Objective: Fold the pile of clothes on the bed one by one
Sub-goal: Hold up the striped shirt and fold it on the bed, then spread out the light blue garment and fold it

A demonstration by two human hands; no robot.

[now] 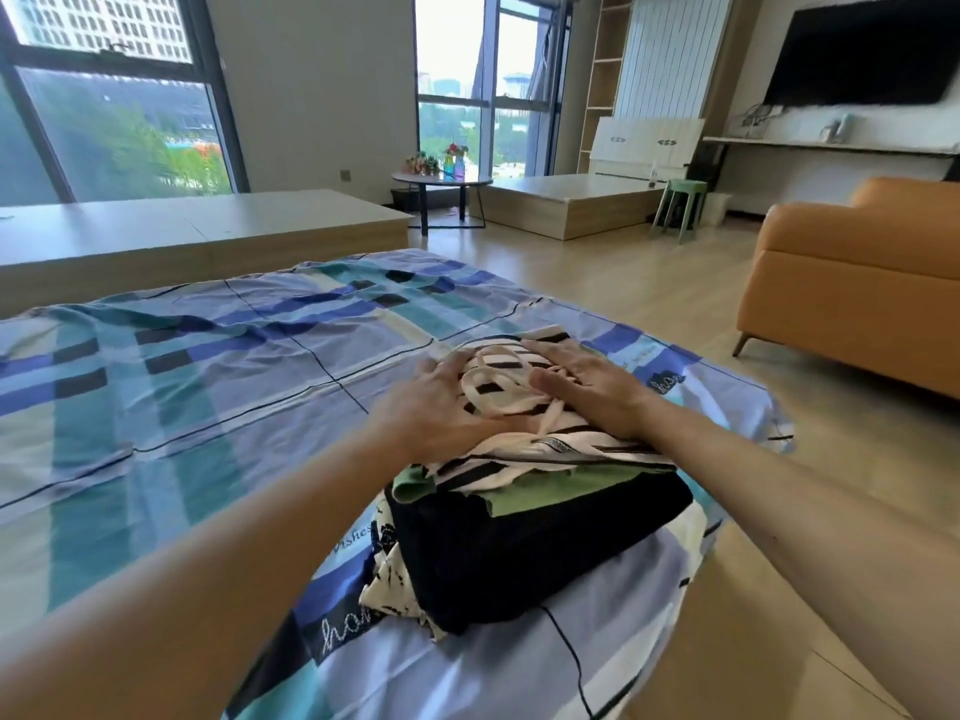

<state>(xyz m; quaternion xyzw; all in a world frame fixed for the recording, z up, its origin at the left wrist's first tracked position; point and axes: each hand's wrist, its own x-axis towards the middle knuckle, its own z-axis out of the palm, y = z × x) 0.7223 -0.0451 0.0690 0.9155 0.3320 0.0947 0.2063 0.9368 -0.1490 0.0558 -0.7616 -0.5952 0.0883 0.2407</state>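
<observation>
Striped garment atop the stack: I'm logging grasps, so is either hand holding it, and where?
Nothing is held. The left hand and right hand lie flat, fingers straight, pressing down on top of the striped garment.

A home, a studio flat: a bed (pixel 208 366) under a checked sheet, an orange sofa (pixel 857 304), a wall-mounted television (pixel 867 54), a round side table (pixel 441 180) and tall windows (pixel 114 96) facing city buildings.

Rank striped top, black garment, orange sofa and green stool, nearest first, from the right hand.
1. Striped top: touching, directly under the right hand.
2. Black garment: lower down, nearer the person.
3. Orange sofa: right, across the floor.
4. Green stool: far back, right.
</observation>
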